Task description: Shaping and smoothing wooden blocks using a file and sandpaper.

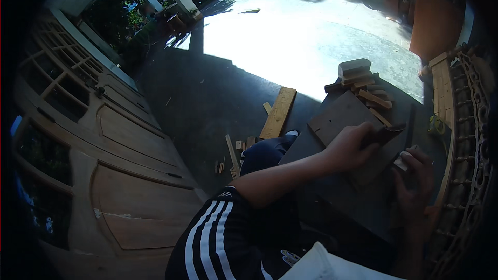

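Note:
My left hand point(354, 146) is closed around a dark brown wooden piece point(390, 134) and holds it over a low dark work surface point(303, 148). Close by on the right, my right hand point(416, 176) is in shadow, its fingers curled around a small pale block-like thing point(401, 162) whose kind I cannot make out. Beneath my left hand lies a flat brown board point(337, 116). At the far end of the surface sits a pile of wood offcuts point(374, 98) with a thick rounded pale wooden block point(355, 67) on top.
A yellowish plank point(279, 113) and small wood scraps point(240, 145) lie on the floor to the left. Panelled wooden doors point(137, 176) line the left side. Along the right stands a carved wooden frame point(459, 129) with spindles. Beyond is sunlit concrete point(280, 36).

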A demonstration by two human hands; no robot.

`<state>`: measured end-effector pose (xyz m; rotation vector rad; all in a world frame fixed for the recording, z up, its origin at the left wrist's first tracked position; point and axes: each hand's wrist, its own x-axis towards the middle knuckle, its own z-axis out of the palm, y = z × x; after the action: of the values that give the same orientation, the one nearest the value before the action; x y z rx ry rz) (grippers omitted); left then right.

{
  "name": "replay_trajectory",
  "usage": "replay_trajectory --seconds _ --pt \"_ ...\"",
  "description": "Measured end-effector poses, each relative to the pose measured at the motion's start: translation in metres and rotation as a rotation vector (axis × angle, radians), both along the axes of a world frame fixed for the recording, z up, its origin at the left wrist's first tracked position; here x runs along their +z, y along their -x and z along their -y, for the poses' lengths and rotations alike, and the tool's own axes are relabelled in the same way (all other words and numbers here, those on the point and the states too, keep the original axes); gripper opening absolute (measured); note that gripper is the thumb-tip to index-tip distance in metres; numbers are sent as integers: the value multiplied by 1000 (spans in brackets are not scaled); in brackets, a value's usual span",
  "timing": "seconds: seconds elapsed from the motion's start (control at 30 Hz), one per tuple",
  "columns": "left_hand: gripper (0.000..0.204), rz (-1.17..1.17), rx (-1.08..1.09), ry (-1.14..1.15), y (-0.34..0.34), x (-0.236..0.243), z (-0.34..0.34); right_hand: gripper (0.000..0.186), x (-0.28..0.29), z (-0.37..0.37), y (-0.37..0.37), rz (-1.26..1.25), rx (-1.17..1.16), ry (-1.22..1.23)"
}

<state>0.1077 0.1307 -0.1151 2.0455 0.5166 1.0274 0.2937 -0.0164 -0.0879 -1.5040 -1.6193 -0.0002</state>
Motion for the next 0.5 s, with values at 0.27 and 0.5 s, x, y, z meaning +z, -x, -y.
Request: replay_trajectory --seconds 0.27,0.5 --pt "30 -213 -56 -28 4 -6 -14 40 1 0 -1 38 -26 23" --pt "27 -244 159 -472 14 14 -28 35 -10 -23 -17 50 7 7"
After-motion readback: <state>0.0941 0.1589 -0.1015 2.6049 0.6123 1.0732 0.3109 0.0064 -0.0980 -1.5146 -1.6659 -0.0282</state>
